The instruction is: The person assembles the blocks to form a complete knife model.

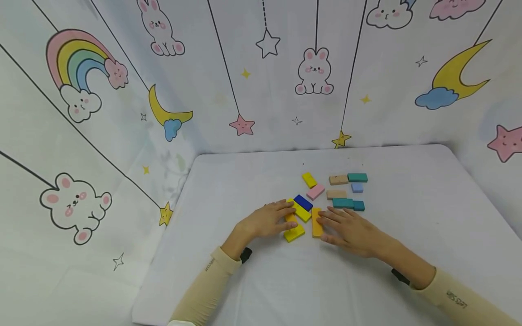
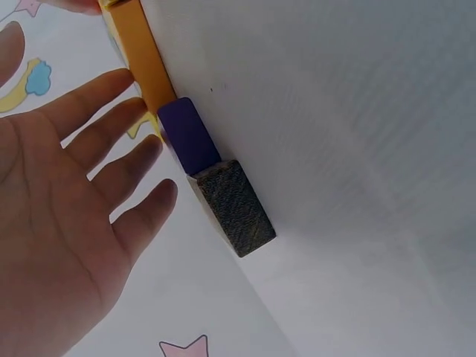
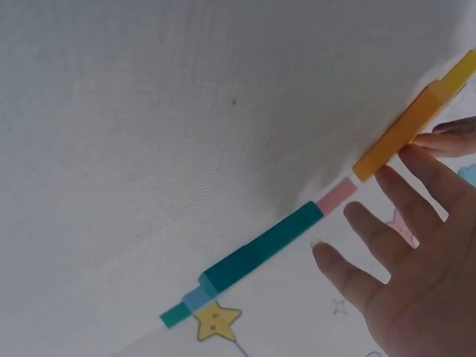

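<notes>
My left hand point(image 1: 265, 221) lies with extended fingers over the left edge of a group of blocks. Its fingers touch an orange block point(image 1: 291, 218) they partly cover, with a yellow block point(image 1: 294, 233) below and another yellow block point(image 1: 302, 213) beside it. A dark blue block point(image 1: 303, 202) lies against that second yellow one. On the other side, my right hand point(image 1: 355, 233) has its fingers loosely extended, fingertips touching the right side of an upright-lying orange block point(image 1: 316, 228). Neither hand grips a block. In the left wrist view, a dark speckled block end point(image 2: 236, 212) shows near the little finger.
Beyond the hands lie a pink block point(image 1: 316, 192) and a yellow block point(image 1: 309, 180). To the right are beige blocks point(image 1: 338, 180), teal blocks point(image 1: 357, 178) and a light blue block point(image 1: 356, 188). A white-covered table point(image 1: 228, 181) meets a printed cloth backdrop point(image 1: 277, 99).
</notes>
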`<action>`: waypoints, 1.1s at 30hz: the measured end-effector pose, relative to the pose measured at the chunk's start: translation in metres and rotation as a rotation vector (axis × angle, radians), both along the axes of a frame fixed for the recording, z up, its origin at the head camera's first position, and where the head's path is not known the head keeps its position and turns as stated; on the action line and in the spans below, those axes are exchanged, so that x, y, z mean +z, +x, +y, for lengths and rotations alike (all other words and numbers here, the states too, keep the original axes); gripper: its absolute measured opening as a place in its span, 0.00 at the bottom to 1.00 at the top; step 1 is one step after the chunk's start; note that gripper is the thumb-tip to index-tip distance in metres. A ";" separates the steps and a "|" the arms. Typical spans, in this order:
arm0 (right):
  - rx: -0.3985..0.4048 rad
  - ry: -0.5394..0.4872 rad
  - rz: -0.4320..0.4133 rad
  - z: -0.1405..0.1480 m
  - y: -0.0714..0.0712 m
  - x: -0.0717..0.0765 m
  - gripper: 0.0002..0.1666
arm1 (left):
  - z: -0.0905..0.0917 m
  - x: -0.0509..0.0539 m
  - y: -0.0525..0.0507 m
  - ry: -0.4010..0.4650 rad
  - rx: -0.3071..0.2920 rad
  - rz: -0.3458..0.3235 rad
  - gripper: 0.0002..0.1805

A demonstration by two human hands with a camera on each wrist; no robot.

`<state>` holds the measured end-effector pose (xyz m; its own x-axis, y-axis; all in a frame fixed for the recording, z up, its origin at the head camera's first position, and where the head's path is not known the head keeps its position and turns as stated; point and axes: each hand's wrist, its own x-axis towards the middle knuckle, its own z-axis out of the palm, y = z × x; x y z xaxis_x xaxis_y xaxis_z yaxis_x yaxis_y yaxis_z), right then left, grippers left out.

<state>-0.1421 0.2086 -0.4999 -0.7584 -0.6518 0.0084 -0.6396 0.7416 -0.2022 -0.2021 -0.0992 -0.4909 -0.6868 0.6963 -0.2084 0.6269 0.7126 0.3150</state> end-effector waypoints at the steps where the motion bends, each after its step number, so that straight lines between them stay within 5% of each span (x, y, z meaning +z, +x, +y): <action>1: -0.005 0.008 0.004 0.000 0.000 -0.001 0.39 | 0.000 0.000 0.000 -0.003 0.001 0.002 0.42; 20: -0.040 0.067 0.081 -0.017 0.004 -0.003 0.44 | 0.000 0.003 -0.001 -0.084 0.123 0.022 0.47; 33: -0.006 0.118 0.029 -0.034 0.002 -0.002 0.50 | -0.003 0.003 -0.005 -0.068 0.147 0.020 0.46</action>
